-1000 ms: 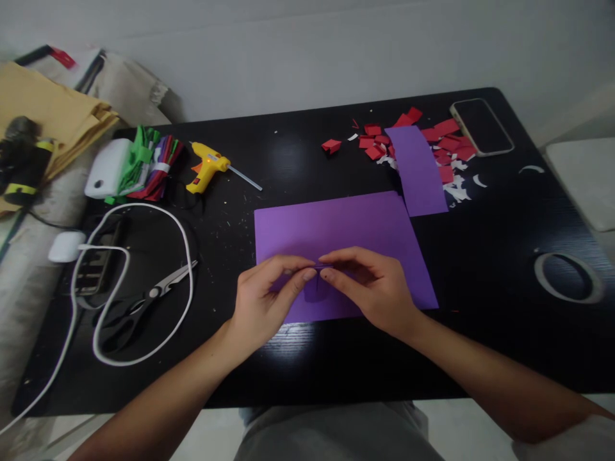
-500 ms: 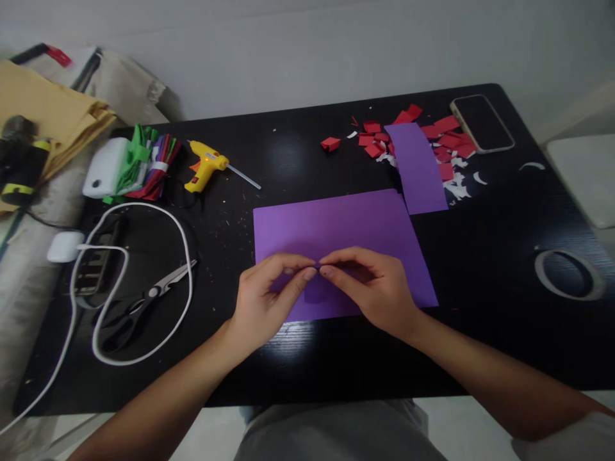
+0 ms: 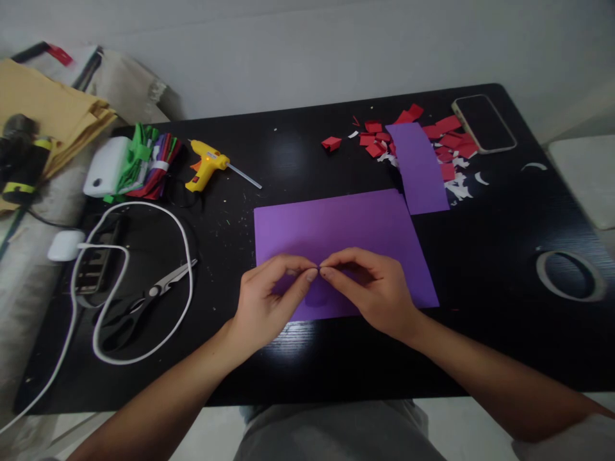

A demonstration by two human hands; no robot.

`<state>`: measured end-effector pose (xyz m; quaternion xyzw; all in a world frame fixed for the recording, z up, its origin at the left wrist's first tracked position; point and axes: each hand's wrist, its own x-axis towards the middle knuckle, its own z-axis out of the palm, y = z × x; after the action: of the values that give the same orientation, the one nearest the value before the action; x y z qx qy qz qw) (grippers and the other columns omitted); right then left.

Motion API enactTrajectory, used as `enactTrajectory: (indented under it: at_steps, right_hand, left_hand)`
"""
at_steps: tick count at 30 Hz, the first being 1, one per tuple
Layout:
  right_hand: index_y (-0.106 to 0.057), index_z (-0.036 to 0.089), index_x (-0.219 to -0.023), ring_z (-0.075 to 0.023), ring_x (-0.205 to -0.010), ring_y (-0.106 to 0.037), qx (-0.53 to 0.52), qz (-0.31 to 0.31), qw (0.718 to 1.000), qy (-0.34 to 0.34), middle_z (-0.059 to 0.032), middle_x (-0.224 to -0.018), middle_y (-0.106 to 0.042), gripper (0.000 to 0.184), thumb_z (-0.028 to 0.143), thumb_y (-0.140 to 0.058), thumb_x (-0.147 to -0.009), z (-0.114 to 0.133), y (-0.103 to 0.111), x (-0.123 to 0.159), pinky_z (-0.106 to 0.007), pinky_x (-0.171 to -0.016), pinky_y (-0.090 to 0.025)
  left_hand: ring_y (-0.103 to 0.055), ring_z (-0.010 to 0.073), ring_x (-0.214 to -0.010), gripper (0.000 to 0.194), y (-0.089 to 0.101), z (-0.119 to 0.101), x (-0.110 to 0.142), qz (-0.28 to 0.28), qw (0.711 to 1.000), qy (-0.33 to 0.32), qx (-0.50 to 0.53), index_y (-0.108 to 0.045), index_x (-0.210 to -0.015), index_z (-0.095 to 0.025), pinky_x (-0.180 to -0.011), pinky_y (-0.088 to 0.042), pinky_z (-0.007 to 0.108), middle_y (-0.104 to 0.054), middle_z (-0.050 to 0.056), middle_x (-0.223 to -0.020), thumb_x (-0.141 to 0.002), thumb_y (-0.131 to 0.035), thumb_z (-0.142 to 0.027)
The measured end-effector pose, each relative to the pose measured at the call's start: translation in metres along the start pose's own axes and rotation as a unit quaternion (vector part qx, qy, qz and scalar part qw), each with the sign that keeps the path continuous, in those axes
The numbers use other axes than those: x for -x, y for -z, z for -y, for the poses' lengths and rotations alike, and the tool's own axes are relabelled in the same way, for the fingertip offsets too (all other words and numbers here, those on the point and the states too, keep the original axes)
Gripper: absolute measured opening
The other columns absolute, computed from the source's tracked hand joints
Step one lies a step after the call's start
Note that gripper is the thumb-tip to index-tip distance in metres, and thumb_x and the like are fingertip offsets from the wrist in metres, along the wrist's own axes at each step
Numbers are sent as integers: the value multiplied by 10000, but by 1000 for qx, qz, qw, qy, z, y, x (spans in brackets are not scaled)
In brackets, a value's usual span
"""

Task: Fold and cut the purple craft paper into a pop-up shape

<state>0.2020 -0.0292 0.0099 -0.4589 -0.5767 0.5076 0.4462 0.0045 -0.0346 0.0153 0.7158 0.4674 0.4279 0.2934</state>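
Note:
Over a purple sheet of paper (image 3: 336, 224) on the black table, my left hand (image 3: 273, 291) and my right hand (image 3: 372, 285) meet fingertip to fingertip. Thumb and forefinger of each hand are pinched on a tiny dark purple piece (image 3: 318, 269), which looks like paper. Most of that piece is hidden by the fingers. A darker patch, perhaps a shadow, shows on the sheet just below them. A purple paper strip (image 3: 423, 169) lies behind the sheet's right corner, partly over several red paper pieces (image 3: 449, 141) and white scraps (image 3: 459, 189).
On the left are a yellow glue gun (image 3: 206, 165), scissors (image 3: 154, 291) within a looped white cable (image 3: 187, 237), and a colourful bundle (image 3: 148, 160) beside a white box (image 3: 106, 168). A phone (image 3: 485, 123) lies back right; a tape-like ring (image 3: 542, 272) lies front right.
Both hands hold nearly the same pinch. The left fingertips have shifted very slightly to the right, and less of the small piece shows between them.

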Motion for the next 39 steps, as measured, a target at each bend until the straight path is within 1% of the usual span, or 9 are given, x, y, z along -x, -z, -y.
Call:
enactTrajectory:
  at_steps: [5,9,14,17,22,29,36,39]
  right_hand:
    - [-787,245,-962,-141,-854,-766,-27,3,1000,-15,6,-919,-809,52,244,-796,-910,-2,-1,0,-244,-797,-623]
    - [-782,239,-937,-137,-839,-754,-8,12,1000,-2,13,-895,-801,16,236,-779,-921,-1,0,0,-240,-792,-611]
    - [-783,244,-936,-135,-842,-746,20,19,999,19,16,-901,-801,32,216,-773,-925,-1,1,-1,-254,-810,-598]
    - [-788,248,-951,-140,-858,-755,8,19,1000,7,11,-917,-807,36,229,-783,-921,-2,0,0,-260,-820,-606]
    - [-782,244,-960,-139,-855,-758,-20,15,999,-20,7,-919,-806,42,255,-782,-920,-3,0,-1,-248,-799,-608]
    - [-781,238,-908,-133,-819,-735,-14,15,1000,-21,10,-867,-791,21,248,-772,-924,0,1,-1,-246,-779,-594]
    - [-767,226,-914,-141,-812,-731,-22,27,999,-22,0,-868,-781,13,239,-766,-916,0,0,-1,-254,-764,-591]
    - [-768,230,-903,-136,-804,-724,-15,17,1000,-21,7,-855,-777,20,239,-763,-920,0,1,-1,-250,-762,-587]
  left_hand:
    - [-736,110,-744,48,0,0,0,-1,1000,-2,2,-749,-969,-178,-732,-607,208,-797,6,-862,-940,-738,-141]
    - [-724,103,-745,47,0,0,0,4,1000,8,0,-739,-952,-175,-733,-595,196,-783,0,-846,-936,-729,-132]
    - [-699,93,-714,47,0,1,0,16,1000,5,7,-728,-945,-174,-710,-583,193,-763,-6,-820,-933,-719,-129]
    - [-695,90,-713,41,0,2,-1,15,1000,0,9,-727,-937,-173,-703,-576,187,-762,-7,-816,-931,-722,-133]
    - [-683,83,-702,52,0,2,-1,3,1000,16,13,-723,-905,-172,-698,-559,176,-754,-15,-795,-930,-716,-128]
    - [-688,85,-703,44,0,1,-1,8,1000,19,13,-727,-914,-171,-706,-568,178,-755,-12,-797,-938,-712,-137]
    - [-703,85,-711,51,-2,-1,0,9,1000,23,17,-736,-914,-174,-713,-576,174,-770,-11,-807,-931,-718,-129]
    - [-703,89,-706,48,-1,-1,-1,9,999,33,26,-737,-913,-180,-707,-580,180,-771,-12,-806,-926,-727,-134]
